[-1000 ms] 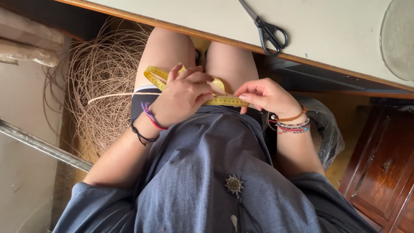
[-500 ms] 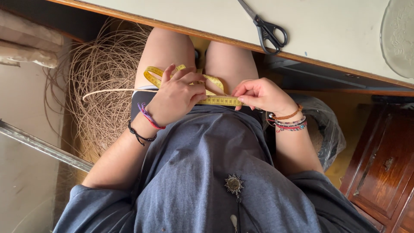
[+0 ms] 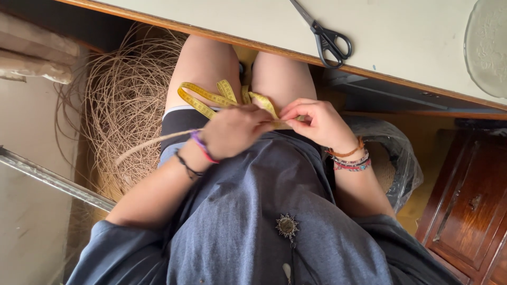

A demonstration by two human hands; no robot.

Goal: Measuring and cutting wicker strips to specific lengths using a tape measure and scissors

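Observation:
A yellow measuring tape [image 3: 207, 96] lies looped across my lap, over my thighs and dark shorts. My left hand [image 3: 234, 130] pinches the tape near its middle, fingers closed. A thin pale cane strand [image 3: 153, 141] runs from under that hand out to the left. My right hand [image 3: 311, 121] grips the tape's other end just to the right, the two hands almost touching. A short stretch of tape is pulled between them. Both wrists wear bracelets.
A pale tabletop [image 3: 401, 37] with a wooden edge spans the top, with black scissors [image 3: 325, 36] and a glass plate [image 3: 488, 45] on it. A large coil of cane [image 3: 124, 100] sits on the floor at left. A dark wooden cabinet [image 3: 470, 206] stands at right.
My left hand has slid right along the tape toward my right hand, shortening the stretch between them. The loose loops now lie higher on my thighs.

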